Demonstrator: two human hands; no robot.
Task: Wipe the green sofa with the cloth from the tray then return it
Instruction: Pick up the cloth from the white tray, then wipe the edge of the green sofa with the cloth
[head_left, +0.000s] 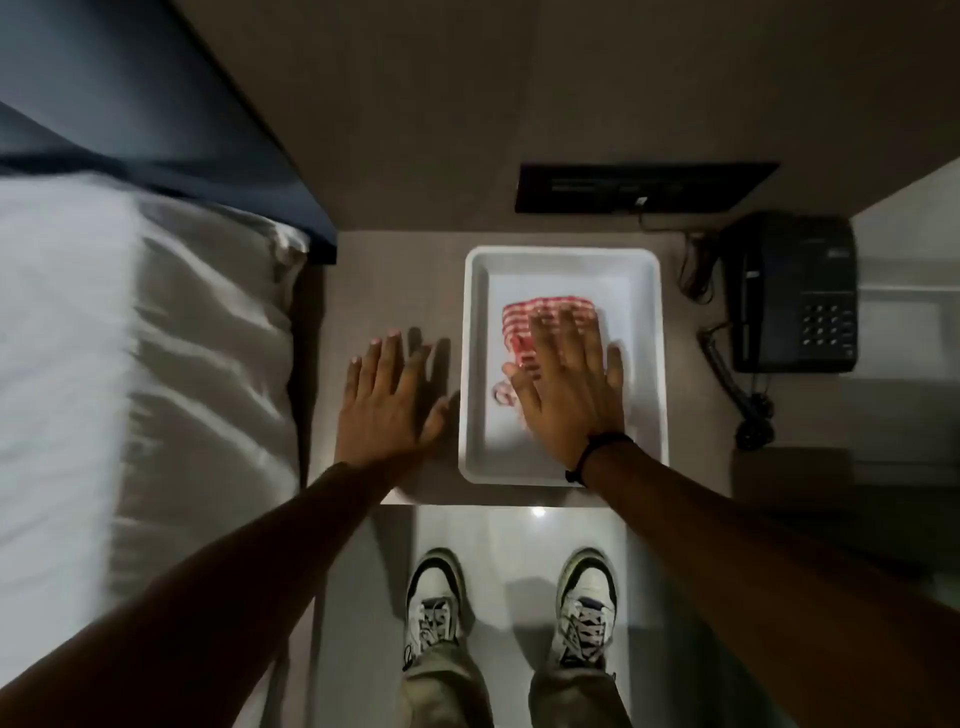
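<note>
Looking down from the head view: a white tray (563, 260) sits on the table (395, 280), holding a red-and-white checked cloth (524, 322). The right hand (571, 384) lies flat on the cloth, fingers spread, gripping nothing. The left hand (389, 400) rests open, palm down, on the table just beside the tray. A black telephone (795, 293) stands right of the tray.
</note>
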